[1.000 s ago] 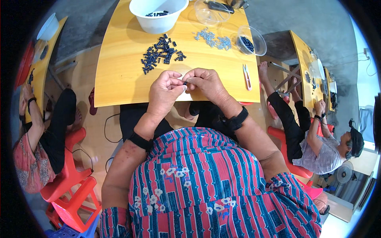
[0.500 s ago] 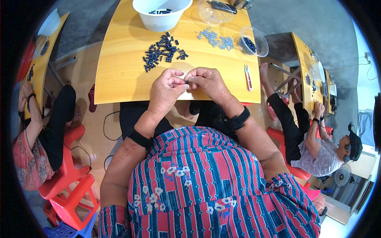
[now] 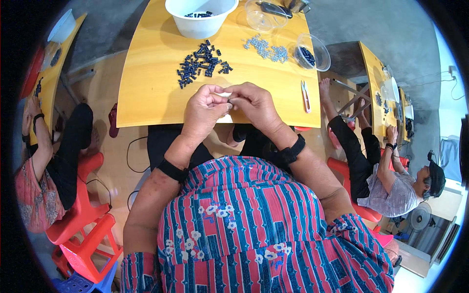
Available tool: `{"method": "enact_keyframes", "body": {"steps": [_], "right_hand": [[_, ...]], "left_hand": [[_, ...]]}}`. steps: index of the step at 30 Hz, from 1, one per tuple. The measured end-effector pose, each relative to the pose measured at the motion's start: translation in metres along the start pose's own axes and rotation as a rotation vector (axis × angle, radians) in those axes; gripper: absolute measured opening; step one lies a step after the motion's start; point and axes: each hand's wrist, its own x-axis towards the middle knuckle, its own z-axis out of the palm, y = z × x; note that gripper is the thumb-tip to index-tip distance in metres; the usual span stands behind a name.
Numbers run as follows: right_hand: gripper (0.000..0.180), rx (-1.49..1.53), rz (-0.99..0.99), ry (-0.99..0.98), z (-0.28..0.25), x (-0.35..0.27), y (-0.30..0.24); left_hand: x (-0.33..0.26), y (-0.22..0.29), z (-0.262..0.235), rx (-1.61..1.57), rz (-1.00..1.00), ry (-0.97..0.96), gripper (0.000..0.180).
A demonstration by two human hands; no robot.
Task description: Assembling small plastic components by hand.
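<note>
Left hand (image 3: 205, 110) and right hand (image 3: 254, 105) together over the near edge of the yellow wooden counter (image 3: 146, 93), fingertips meeting and pinched on a small pale part (image 3: 227, 100), too tiny and too covered by the fingers to make out further. Just under the hands, on the counter, a small white piece (image 3: 225, 118) partly hidden. Black bands on both wrists. Beyond the hands, near the counter's middle, a loose heap of small dark blue-black plastic parts (image 3: 201, 66). Farther back, at the far edge, a white round plastic bowl (image 3: 200, 14) with a few of the same dark parts inside. Right of the heap, a scatter of small grey metal parts (image 3: 266, 48), and just beside it a clear round plastic tub (image 3: 312, 51) holding dark parts. Behind that, another clear plastic tub (image 3: 261, 14) with a dark flat object lying across it. On the counter to the right of the hands, well apart from them, a pair of small red-handled snips (image 3: 305, 95). At the left and right sides, other people seated on red plastic stools at further yellow counters.
</note>
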Motion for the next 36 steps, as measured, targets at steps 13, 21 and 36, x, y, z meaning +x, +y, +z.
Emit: {"method": "enact_keyframes", "body": {"steps": [13,21,36], "right_hand": [[0.013,0.261,0.248,0.029,0.001,-0.006,0.001],[0.021,0.028,0.101,0.039,0.005,-0.007,-0.004],[0.020,-0.001,0.029,0.016,-0.007,0.011,0.001]], "left_hand": [[0.000,0.005,-0.002,-0.094,-0.080,-0.013,0.032],[-0.001,0.008,-0.003,-0.108,-0.094,-0.028,0.025],[-0.002,0.003,0.000,-0.200,-0.075,0.015,0.017]]}}
